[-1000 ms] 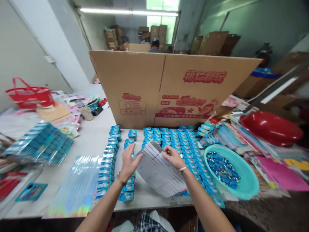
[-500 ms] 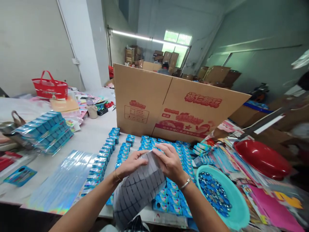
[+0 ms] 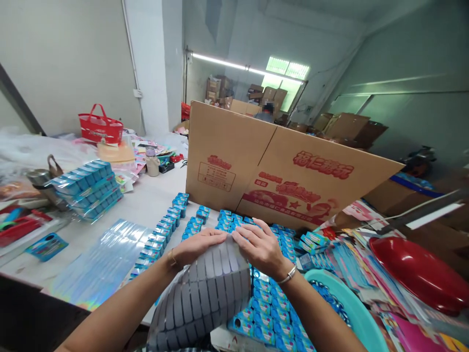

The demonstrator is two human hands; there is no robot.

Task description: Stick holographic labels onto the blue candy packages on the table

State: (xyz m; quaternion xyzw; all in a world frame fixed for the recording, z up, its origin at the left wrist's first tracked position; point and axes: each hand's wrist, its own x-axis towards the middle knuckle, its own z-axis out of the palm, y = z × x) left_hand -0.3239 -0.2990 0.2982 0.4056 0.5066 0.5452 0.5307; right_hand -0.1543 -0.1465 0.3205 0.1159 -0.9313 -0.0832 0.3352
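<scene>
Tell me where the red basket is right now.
In the head view the red basket stands far left at the back of the table, against the wall, behind the wrapped stack of blue boxes.

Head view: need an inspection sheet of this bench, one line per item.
Surface: pale table, bare only in a patch left of centre.
Job's things: grey sheet cut into small rectangles, curved downward; rows of small blue boxes beneath and beyond it.
Clutter: holographic film, stacked blue packs, red basket, teal basin, red bowl, loose printed cards at right.
Grips: left hand and right hand both pinch the sheet's top edge.
Cables: nothing seen.
Surroundings: upright cardboard box wall behind the rows; more cartons, a person partly hidden behind it, and a strip light at the back.
</scene>
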